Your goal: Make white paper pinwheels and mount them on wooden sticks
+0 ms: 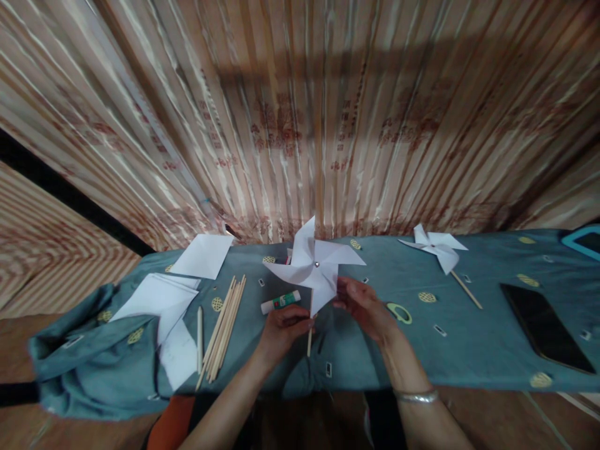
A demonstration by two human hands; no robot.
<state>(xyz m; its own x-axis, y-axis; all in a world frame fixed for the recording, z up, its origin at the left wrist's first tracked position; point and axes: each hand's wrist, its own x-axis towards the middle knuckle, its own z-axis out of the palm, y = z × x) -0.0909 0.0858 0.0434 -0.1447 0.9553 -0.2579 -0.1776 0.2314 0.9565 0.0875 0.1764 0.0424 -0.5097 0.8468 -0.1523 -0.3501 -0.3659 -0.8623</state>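
A white paper pinwheel with a metal pin at its centre stands upright on a thin wooden stick over the blue-green tablecloth. My left hand is closed around the stick just below the vanes. My right hand pinches the lower right vane with fingertips together. A silver bangle sits on my right wrist.
A glue stick lies left of the pinwheel. A bundle of wooden sticks, a pencil and white paper sheets lie at the left. A second pinwheel rests far right, with a dark phone near the right edge. Striped curtain behind.
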